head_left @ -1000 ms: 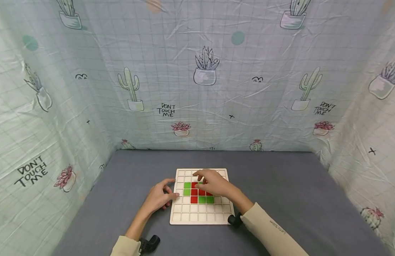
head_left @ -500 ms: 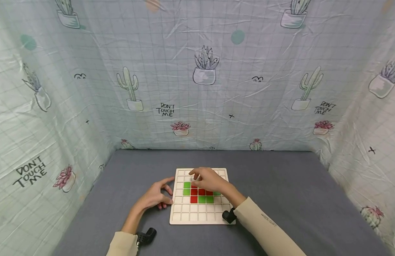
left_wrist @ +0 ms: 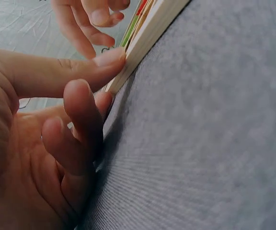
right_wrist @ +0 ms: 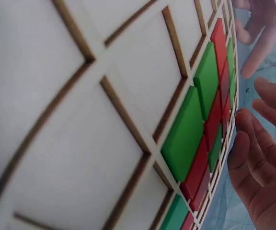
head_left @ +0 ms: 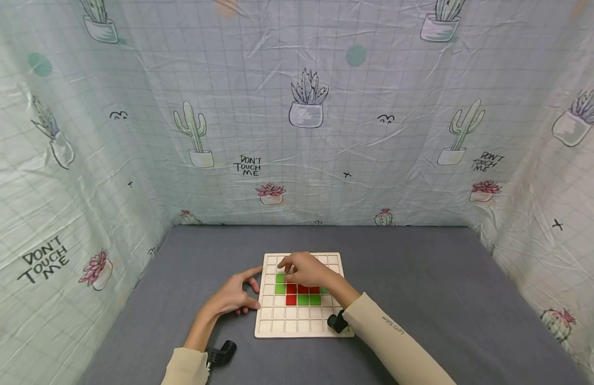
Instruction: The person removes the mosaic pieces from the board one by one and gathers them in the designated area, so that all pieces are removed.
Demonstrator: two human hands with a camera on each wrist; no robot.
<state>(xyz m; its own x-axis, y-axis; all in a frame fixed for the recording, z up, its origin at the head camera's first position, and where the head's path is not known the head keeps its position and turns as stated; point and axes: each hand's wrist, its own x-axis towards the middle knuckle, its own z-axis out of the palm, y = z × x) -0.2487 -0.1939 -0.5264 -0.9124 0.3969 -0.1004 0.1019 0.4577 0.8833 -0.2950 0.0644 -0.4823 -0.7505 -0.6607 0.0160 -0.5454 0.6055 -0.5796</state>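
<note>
A pale wooden grid board (head_left: 302, 325) lies on the grey cloth. Green tiles (head_left: 280, 289) and red tiles (head_left: 291, 300) sit in its middle squares. My left hand (head_left: 231, 294) is at the board's left edge; in the left wrist view its thumb (left_wrist: 66, 74) touches the wooden side. Over the upper tiles hovers my right hand (head_left: 306, 270), fingers loosely bent. It hides some tiles in the head view. The right wrist view shows its fingers (right_wrist: 260, 153) beside the board and green tiles (right_wrist: 181, 139), with no tile visible between them.
Grey cloth (head_left: 412, 299) covers the table around the board. A patterned curtain (head_left: 306, 160) stands along the back and sides. Black wrist cameras are worn on my left wrist (head_left: 222, 353) and right wrist (head_left: 337, 322); the right one hangs over the board's lower right corner.
My right hand has shifted left across the board, above the tiles. The left hand's thumb has drawn back from over the board to its left edge.
</note>
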